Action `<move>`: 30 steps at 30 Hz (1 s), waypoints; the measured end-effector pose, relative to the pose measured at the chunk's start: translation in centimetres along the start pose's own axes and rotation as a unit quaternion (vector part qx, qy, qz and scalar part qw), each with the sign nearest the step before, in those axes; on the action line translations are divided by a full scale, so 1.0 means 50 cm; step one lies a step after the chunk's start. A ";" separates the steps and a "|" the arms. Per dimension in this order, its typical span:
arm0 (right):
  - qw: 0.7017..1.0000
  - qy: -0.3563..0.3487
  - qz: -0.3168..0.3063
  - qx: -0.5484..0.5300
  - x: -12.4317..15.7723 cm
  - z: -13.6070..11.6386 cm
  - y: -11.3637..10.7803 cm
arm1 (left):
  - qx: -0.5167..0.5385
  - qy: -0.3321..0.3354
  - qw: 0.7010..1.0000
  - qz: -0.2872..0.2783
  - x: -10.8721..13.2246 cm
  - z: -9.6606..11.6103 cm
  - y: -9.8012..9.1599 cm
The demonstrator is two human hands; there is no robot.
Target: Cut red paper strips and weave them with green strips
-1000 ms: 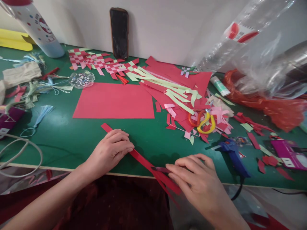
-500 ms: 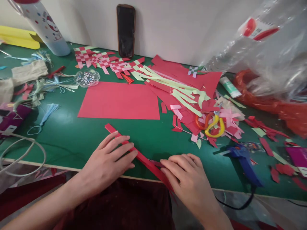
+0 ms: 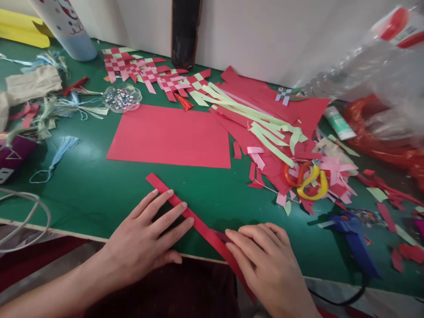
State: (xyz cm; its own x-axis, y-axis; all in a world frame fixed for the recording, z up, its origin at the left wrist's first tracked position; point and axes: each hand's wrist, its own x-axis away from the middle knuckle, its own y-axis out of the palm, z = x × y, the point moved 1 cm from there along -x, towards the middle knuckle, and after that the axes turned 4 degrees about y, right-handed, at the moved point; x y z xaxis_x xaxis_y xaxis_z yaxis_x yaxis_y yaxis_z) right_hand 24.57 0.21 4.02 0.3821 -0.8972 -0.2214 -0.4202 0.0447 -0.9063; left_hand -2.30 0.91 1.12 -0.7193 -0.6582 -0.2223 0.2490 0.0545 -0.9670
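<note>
A long red paper strip [image 3: 200,226] lies slantwise on the green table, its lower end hanging over the front edge. On its upper part rest the fingertips of my left hand [image 3: 150,229], fingers spread. My right hand [image 3: 261,251] is closed in a pinch on a thin, dark, flat piece [image 3: 221,236], whose tip touches the strip's right edge; its kind is hard to make out. Beyond my hands a red paper sheet [image 3: 170,137] lies flat.
Right of the sheet are pale green strips [image 3: 243,110], paper scraps, scissors [image 3: 313,181] and a blue glue gun [image 3: 354,240]. Woven paper pieces [image 3: 149,73], a dish of beads [image 3: 122,98] and a phone [image 3: 186,35] stand behind. Tassels [image 3: 59,152] and a white cable [image 3: 36,212] lie left.
The view has shifted closer and lower. My left fingers have spread and straightened on the strip, and the strip lies flatter. My right hand keeps its pinch beside it.
</note>
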 end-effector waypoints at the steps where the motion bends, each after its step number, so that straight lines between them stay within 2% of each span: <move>1: 1.000 -0.001 0.002 -0.003 -0.001 0.000 -0.001 | 0.000 0.001 1.000 -0.002 0.000 0.000 -0.001; 10: 0.999 0.024 0.015 -0.016 0.004 0.007 0.007 | 0.015 -0.008 1.000 -0.004 0.000 0.001 0.001; 26: 1.000 0.007 0.012 -0.010 -0.006 0.006 0.012 | 0.019 -0.012 1.000 -0.004 0.000 -0.002 -0.002; 30: 1.000 0.015 0.027 -0.004 -0.006 0.009 0.013 | 0.022 -0.011 1.000 -0.005 0.000 -0.003 0.000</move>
State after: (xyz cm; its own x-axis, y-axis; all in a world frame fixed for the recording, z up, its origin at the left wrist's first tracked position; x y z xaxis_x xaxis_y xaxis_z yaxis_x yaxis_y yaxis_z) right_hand 24.58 0.70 3.31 0.3343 -0.9064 -0.2584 -0.4459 0.0894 -0.8906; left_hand -2.42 1.02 1.10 -0.7071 -0.6757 -0.2087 0.2707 0.0140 -0.9626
